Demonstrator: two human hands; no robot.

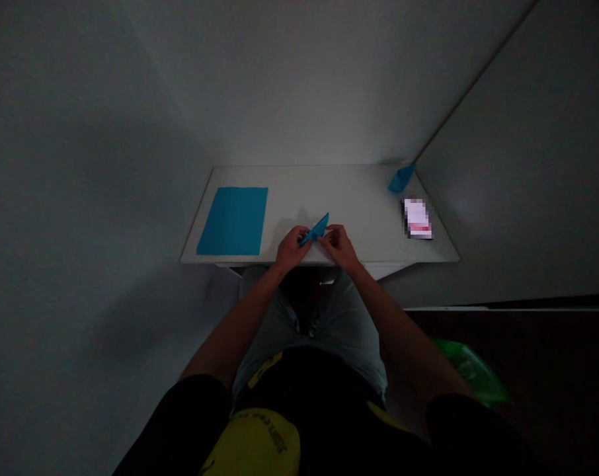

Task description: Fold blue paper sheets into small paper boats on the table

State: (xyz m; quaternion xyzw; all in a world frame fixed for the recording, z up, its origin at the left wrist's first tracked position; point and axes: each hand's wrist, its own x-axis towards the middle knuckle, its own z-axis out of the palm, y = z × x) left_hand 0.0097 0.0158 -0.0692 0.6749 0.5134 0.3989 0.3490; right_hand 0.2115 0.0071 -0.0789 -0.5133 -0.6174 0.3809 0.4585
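Blue folded paper (317, 229) partly hidden by fingers (335, 237), pixelated item (417, 218) (too blurred to name)

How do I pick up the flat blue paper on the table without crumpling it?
Grip the flat blue sheet at its near right corner, coming from the front of the white table. It lies completely flat, so no edge sticks up to pinch. That corner is close to the table's front edge, so sliding a finger under it and pinching should probably work best.

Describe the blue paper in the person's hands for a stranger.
At the edge of the white table, left hand and right hand meet. The narrow folded blue paper between them is it, not the flat sheet at left or the far corner's small piece.
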